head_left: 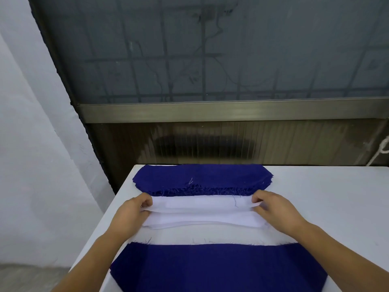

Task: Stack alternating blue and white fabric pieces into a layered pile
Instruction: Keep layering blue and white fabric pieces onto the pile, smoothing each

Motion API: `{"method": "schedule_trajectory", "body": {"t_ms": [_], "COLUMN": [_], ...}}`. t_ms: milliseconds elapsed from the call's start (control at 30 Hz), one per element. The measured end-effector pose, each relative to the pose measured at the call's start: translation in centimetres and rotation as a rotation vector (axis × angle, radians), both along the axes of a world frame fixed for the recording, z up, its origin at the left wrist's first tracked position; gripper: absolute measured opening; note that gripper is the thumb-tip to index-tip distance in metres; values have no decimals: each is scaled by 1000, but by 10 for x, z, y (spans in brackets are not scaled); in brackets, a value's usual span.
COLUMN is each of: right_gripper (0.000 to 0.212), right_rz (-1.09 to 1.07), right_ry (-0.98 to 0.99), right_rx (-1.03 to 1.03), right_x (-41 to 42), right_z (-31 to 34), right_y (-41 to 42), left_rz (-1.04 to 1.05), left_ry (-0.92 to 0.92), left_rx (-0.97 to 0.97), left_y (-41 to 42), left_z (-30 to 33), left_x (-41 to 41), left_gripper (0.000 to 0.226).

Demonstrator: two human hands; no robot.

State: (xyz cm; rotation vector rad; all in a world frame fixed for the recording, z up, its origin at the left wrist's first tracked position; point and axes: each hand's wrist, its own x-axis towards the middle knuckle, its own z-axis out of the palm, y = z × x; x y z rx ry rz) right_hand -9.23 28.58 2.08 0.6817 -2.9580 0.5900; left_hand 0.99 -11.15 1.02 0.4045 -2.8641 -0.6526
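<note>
White tabletop (315, 197) set against a dark window holds the work. Left hand (130, 213) and right hand (275, 209) each pinch an end of the top white fabric piece (202, 205) on its stack, between the far blue stack (202, 175) and the near blue-topped pile (219, 268). Likely step: lifting white; next, lay it squarely on the near pile.

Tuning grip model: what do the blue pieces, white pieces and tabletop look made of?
Blue stack: woven cloth, matte; cut edges fray into loose threads. White pieces: thinner, smooth fabric, possibly interfacing; clean edges, slightly translucent layers, pinched by left hand and right hand. Table: smooth, white, probably laminate.
</note>
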Motion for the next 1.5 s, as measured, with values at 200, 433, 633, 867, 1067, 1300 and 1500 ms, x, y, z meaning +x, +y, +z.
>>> {"method": "schedule_trajectory", "body": {"t_ms": [200, 433, 633, 867, 1067, 1300, 1500], "right_gripper": [12, 11, 51, 58, 64, 49, 48], "right_rz": [-59, -25, 196, 210, 262, 292, 231], "right_ry": [32, 365, 558, 572, 566, 420, 393], "right_rx": [-108, -189, -107, -108, -117, -101, -27], "right_x": [-6, 44, 117, 127, 125, 124, 113], "right_z": [16, 37, -12, -26, -23, -24, -19], "right_y": [-8, 20, 72, 72, 69, 77, 87], "left_rz": [-29, -50, -476, -479, -450, -437, -358], "left_ry": [2, 352, 442, 419, 383, 351, 272], "left_rx": [24, -42, -184, -131, -65, -26, -130], "left_y": [3, 19, 35, 40, 38, 36, 35], "left_z": [27, 51, 2, -16, -16, -18, -7], "left_x": [-9, 39, 113, 128, 134, 139, 132], "left_gripper": [14, 15, 42, 48, 30, 36, 32]}}
